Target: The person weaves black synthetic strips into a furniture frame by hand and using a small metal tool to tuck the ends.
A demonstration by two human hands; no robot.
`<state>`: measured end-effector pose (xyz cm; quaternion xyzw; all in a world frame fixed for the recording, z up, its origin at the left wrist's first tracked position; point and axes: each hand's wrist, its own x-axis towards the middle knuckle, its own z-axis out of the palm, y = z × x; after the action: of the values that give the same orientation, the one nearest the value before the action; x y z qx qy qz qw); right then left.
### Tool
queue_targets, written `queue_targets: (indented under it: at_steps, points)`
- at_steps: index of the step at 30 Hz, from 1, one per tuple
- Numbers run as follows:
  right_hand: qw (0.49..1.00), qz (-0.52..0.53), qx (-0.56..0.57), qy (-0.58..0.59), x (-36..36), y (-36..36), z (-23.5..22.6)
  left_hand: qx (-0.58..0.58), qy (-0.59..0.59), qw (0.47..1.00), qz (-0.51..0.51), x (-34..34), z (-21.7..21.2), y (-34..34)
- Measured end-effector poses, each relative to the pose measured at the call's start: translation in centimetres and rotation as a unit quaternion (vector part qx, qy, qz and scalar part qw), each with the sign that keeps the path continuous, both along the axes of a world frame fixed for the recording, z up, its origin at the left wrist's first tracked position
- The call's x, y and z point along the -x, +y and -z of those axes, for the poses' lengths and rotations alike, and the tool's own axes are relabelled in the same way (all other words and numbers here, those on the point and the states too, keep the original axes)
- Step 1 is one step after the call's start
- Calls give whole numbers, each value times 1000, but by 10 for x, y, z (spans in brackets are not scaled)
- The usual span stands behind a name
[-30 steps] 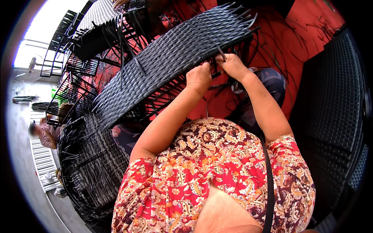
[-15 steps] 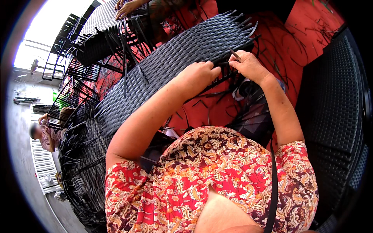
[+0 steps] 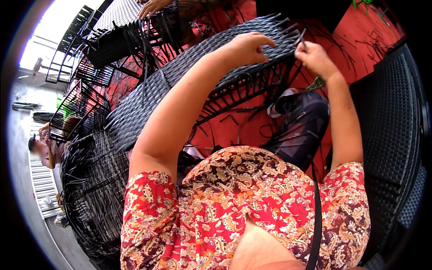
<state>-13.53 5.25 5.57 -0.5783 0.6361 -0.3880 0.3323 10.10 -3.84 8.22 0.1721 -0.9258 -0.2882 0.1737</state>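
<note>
A long woven panel of grey-black flat strands point(image 3: 202, 63) lies slanted in front of me, loose strand ends sticking out at its far right end. Above its near right part is my left hand point(image 3: 247, 48), thumb and fingers apart, holding nothing. Just off the panel's right end, my right hand point(image 3: 316, 59) is closed in a pinch on a dark flat strip point(image 3: 302, 35), whose end points up. Under the panel shows a black slatted frame point(image 3: 243, 87). Whether the strip is joined to the weave I cannot make out.
Red floor covering point(image 3: 355, 58) is strewn with strand scraps. Large black woven panels point(image 3: 382, 121) stand at right. Half-woven black frames point(image 3: 78, 108) and a wicker piece point(image 3: 96, 189) fill the left. Another person's hand point(image 3: 153, 6) shows at the top; another person point(image 3: 45, 150) sits far left.
Both hands have moved up and apart, away from the panel's near edge. My left hand has opened over the weave. My right hand has moved right, still pinching a strip.
</note>
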Motion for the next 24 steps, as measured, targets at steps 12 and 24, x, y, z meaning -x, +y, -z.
queue_targets:
  at_steps: [12, 24]
  points:
    - [997, -37, -18, -73, 48, 2, -30, 139, 61, 986, -66, -60, 61, 29]
    - [982, -4, -31, -184, 30, 32, -6, 352, -20, 933, -69, -38, 70, 43]
